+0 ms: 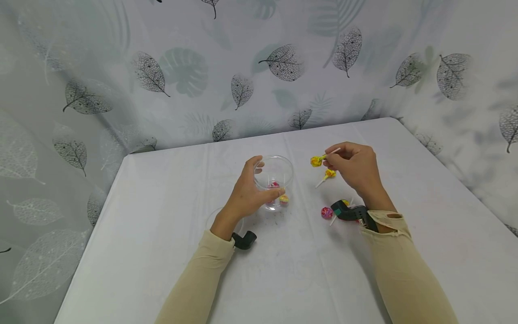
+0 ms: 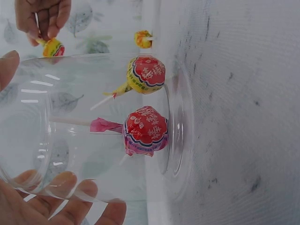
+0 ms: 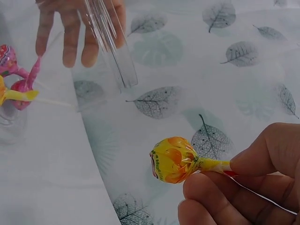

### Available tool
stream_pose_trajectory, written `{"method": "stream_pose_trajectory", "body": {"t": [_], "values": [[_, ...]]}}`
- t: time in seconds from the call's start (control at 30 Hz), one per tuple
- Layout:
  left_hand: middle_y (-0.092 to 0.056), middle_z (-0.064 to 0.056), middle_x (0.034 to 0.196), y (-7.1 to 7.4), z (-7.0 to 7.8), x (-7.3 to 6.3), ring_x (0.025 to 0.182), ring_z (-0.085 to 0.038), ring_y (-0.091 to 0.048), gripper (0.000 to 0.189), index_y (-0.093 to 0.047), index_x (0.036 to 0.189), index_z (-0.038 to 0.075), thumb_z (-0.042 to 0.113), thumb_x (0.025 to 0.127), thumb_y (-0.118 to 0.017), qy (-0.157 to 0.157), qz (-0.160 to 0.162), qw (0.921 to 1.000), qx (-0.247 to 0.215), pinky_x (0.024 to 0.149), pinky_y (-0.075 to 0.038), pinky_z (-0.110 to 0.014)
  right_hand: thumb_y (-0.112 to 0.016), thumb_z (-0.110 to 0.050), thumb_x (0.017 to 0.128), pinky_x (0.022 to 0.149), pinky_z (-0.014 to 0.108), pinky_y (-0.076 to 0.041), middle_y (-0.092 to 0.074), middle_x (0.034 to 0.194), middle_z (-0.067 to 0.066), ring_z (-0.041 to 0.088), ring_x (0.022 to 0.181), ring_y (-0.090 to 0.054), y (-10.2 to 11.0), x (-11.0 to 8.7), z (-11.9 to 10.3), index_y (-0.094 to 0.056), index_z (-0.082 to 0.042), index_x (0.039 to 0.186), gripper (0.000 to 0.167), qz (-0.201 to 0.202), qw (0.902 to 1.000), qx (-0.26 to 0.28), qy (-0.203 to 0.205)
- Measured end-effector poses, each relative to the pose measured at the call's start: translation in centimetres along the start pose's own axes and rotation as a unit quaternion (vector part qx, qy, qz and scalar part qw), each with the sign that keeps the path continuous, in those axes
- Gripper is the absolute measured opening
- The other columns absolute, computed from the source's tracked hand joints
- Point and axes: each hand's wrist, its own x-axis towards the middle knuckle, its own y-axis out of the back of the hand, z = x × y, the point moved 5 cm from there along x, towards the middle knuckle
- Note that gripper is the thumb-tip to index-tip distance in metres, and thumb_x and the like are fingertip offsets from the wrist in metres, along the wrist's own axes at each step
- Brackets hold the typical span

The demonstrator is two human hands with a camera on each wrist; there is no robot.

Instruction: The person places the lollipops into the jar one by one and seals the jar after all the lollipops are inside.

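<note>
My left hand [image 1: 251,191] grips a clear plastic jar [image 1: 286,168] around its side, the jar standing upright on the white table with its mouth uncovered. Inside it lie a pink lollipop [image 2: 145,131] and a yellow lollipop [image 2: 146,75], and the right wrist view shows a second pink one [image 3: 21,88]. To the right of the jar, my right hand [image 1: 356,168] pinches another yellow lollipop [image 3: 173,159] by its stick between thumb and fingers. That lollipop is held in the air, its wrapped head pointing toward the jar.
Another yellow lollipop [image 1: 330,173] lies on the table [image 1: 162,198] below my right hand. Nearer me, a pink lollipop [image 1: 327,213] and others lie partly hidden by the right wrist camera [image 1: 344,211]. A clear round lid-like piece [image 1: 208,219] sits by my left wrist. Leaf-patterned curtain [image 1: 182,117] backs the table.
</note>
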Motion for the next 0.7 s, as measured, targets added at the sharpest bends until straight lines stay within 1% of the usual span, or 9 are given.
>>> {"method": "stream_pose_trajectory", "body": {"t": [0.23, 0.33, 0.57, 0.7], "values": [[-0.046, 0.001, 0.154, -0.1, 0.0, 0.0, 0.142, -0.022, -0.044, 0.104, -0.027, 0.161, 0.021, 0.048, 0.081, -0.087, 0.002, 0.002, 1.0, 0.003, 0.114, -0.041, -0.055, -0.067, -0.017, 0.102, 0.074, 0.017, -0.058, -0.074, 0.104, 0.025, 0.011, 0.08, -0.075, -0.3, -0.2, -0.3, -0.075, 0.004, 0.111, 0.024, -0.001, 0.9996, 0.026, 0.01], [-0.046, 0.0, 0.153, -0.1, 0.0, 0.0, 0.142, -0.022, -0.044, 0.103, -0.027, 0.161, 0.021, 0.047, 0.081, -0.087, 0.001, 0.002, 1.0, 0.003, 0.113, -0.041, -0.055, -0.067, -0.017, 0.102, 0.075, 0.018, -0.058, -0.075, 0.103, 0.024, 0.011, 0.081, -0.075, -0.5, -0.2, -0.5, -0.075, 0.004, 0.111, 0.024, -0.002, 0.9992, 0.035, 0.021], [-0.046, 0.0, 0.155, -0.1, 0.0, 0.0, 0.142, -0.022, -0.044, 0.104, -0.026, 0.161, 0.02, 0.047, 0.081, -0.087, 0.0, 0.001, 1.0, 0.002, 0.114, -0.041, -0.056, -0.066, -0.013, 0.101, 0.077, 0.019, -0.059, -0.076, 0.1, 0.022, 0.014, 0.081, -0.075, -0.8, -0.5, -1.3, -0.075, 0.004, 0.109, 0.021, 0.001, 0.9969, 0.063, 0.048], [-0.046, 0.0, 0.155, -0.1, 0.0, 0.0, 0.142, -0.022, -0.044, 0.104, -0.026, 0.161, 0.021, 0.047, 0.081, -0.088, 0.0, 0.002, 1.0, 0.003, 0.114, -0.041, -0.055, -0.066, -0.01, 0.1, 0.078, 0.02, -0.059, -0.075, 0.099, 0.023, 0.012, 0.081, -0.075, -1.0, -0.7, -1.8, -0.076, 0.005, 0.109, 0.02, -0.005, 0.9948, 0.079, 0.064]]}}
